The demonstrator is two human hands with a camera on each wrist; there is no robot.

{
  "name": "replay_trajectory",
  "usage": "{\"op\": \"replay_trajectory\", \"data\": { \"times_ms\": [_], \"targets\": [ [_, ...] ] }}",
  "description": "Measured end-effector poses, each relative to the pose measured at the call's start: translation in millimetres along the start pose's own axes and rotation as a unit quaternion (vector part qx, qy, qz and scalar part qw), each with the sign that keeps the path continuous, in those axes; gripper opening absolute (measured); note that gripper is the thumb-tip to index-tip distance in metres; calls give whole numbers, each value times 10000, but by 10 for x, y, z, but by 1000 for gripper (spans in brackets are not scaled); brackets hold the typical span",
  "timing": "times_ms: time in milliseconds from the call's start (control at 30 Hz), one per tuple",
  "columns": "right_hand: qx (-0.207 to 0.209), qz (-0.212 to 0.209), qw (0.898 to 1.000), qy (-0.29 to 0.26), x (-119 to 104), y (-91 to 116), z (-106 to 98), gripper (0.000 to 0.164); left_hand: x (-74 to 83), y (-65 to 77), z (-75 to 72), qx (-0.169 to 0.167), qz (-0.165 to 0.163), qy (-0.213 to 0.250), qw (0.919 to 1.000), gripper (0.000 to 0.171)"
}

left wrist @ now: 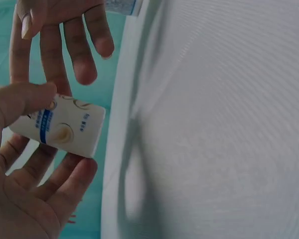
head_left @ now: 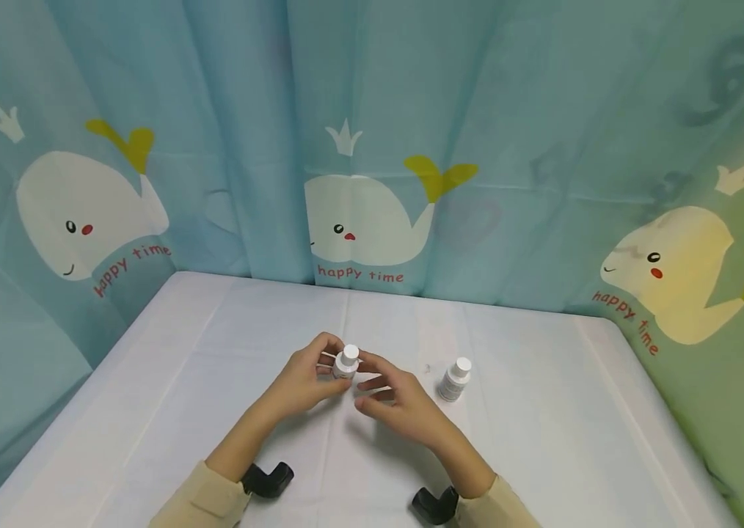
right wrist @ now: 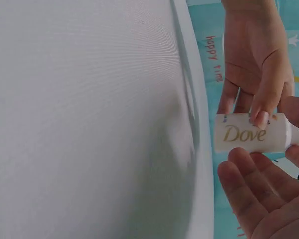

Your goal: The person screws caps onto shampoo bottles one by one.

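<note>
A small white Dove bottle (head_left: 347,364) with a white cap is held upright above the table by my left hand (head_left: 299,383). In the left wrist view, the thumb presses one side of the bottle (left wrist: 72,127) and the fingers support the other. My right hand (head_left: 405,403) is close on the bottle's right side, its index fingertip at the neck. Its thumb stands apart from the bottle, and the other fingers are loosely spread. The Dove lettering faces the right wrist camera. A second, similar white bottle (head_left: 454,380) stands on the table to the right of my right hand.
The table (head_left: 544,440) is covered with a white cloth. Blue-green curtains (head_left: 372,88) printed with whales hang behind it and along its sides. Black pieces (head_left: 269,480) stick out at both wrists, by the beige sleeves (head_left: 203,499).
</note>
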State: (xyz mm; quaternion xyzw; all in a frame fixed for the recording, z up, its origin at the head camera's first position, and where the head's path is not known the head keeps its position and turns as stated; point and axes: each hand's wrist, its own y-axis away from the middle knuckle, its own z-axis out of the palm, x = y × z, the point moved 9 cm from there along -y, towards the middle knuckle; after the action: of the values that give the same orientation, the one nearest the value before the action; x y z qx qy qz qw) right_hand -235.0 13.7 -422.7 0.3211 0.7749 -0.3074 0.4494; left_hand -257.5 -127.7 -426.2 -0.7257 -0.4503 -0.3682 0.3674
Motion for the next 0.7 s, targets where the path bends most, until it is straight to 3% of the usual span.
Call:
{"op": "replay_trajectory", "data": {
  "times_ms": [167, 433, 600, 667, 700],
  "targets": [
    [-301, 149, 9994, 32, 82, -36, 83, 69, -142, -3, 14, -63, -357, 110, 9993, 46],
    [-403, 241, 9986, 240, 127, -17, 90, 73, -271, -32, 60, -228, -498, 282, 9981, 51],
    [138, -279, 9961, 828, -159, 127, -248, 71, -205, 16, -28, -696, -598, 227, 9955, 80],
    [631, -735, 9860, 1357, -324, 243, -514, 68, -89, 45, -186, -615, -423, -141, 9971, 88],
    [949, -923, 9757, 1744, -391, 317, -664, 67, -16, 59, -287, -476, -263, -433, 9976, 89]
  ]
}}
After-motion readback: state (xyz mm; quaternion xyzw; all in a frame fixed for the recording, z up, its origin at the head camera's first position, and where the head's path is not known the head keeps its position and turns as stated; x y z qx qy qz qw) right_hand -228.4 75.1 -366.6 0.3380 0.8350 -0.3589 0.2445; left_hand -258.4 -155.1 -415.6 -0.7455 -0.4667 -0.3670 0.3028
